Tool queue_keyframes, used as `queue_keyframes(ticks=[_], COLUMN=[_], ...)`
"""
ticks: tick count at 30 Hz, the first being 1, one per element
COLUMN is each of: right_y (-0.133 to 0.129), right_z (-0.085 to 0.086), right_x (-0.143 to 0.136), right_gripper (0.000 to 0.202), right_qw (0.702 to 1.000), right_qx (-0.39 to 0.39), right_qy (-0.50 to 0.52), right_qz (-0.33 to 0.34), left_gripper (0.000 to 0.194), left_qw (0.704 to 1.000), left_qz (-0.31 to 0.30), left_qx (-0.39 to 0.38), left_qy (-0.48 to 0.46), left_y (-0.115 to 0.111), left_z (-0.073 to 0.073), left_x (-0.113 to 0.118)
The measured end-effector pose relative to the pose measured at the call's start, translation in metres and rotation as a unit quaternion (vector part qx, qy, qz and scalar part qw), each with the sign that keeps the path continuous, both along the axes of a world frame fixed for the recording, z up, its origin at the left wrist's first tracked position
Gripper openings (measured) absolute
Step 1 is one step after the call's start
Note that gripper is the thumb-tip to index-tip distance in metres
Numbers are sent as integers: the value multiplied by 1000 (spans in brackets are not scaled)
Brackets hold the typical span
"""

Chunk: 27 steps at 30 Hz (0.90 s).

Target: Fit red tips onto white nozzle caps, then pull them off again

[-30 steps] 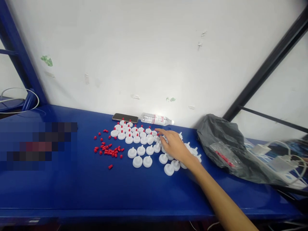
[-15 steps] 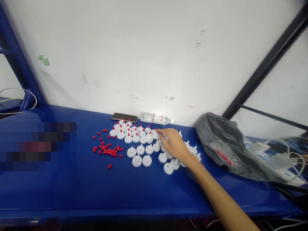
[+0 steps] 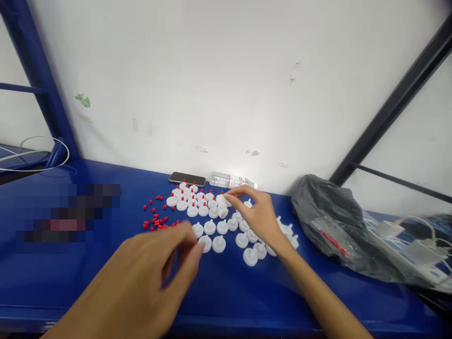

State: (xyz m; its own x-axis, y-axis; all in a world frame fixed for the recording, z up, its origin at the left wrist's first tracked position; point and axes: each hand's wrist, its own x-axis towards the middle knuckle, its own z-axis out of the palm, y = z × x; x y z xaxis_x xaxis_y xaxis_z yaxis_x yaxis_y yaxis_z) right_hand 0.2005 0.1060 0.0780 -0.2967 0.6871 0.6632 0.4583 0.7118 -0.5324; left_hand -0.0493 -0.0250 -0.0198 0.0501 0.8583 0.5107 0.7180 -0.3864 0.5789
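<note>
My right hand (image 3: pixel 256 212) pinches a red-tipped white piece at the right end of the red-capped white pieces (image 3: pixel 192 210). In front on the left, my left hand (image 3: pixel 141 278) is raised over the table, its thumb and index finger curled with a small gap between the tips and nothing visible in them. Just beyond it lie loose red caps (image 3: pixel 155 216). Several uncapped white pieces (image 3: pixel 219 244) stand with stems up between the hands, and more (image 3: pixel 250 256) stand beneath and beside my right hand.
Along the wall lie a phone (image 3: pixel 187 179) and a clear plastic bottle (image 3: pixel 231 181) on the blue table (image 3: pixel 226 301). At the right are a black plastic bag (image 3: pixel 318 202), a small clear bag with red pieces (image 3: pixel 334 240) and a power strip with cables (image 3: pixel 420 252).
My left hand has come into view from the lower left. My right hand stays near the capped pieces, with its fingertips closed on one. The whole view has shifted slightly.
</note>
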Motion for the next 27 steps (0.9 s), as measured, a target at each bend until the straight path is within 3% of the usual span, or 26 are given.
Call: queue_keyframes(ticks=[2,3,4,6,9,17,23,27], right_y=[-8,-12,-15,-21,-26,-22,-19,-10], right_z=[9,12,14,13,5,-12,-19,-18], right_x=[-18,-26,-34,-45,-51,-51,-52,-41], right_gripper=[15,17,19,21,22,25,32,35], right_qw=[997,994,991,988,986,985,988,974], right_qx=[-41,-51,-56,-60,-82,-104,-43,-11], right_qy=[32,37,39,42,48,40,-121,-198], right_qz=[62,90,112,133,136,135,80,106], left_gripper=[37,48,54,42,27,28,20,24], left_qw=[997,995,995,996,995,986,969,978], left_qz=[52,67,65,31,-6,15,23,-8], left_qx=[-1,8,24,4,-23,38,63,18], left_qy=[58,69,74,85,94,162,239,206], left_y=[26,36,44,53,57,59,63,64], left_z=[53,73,86,97,91,80,72,74], left_x=[13,18,22,25,23,27,25,25])
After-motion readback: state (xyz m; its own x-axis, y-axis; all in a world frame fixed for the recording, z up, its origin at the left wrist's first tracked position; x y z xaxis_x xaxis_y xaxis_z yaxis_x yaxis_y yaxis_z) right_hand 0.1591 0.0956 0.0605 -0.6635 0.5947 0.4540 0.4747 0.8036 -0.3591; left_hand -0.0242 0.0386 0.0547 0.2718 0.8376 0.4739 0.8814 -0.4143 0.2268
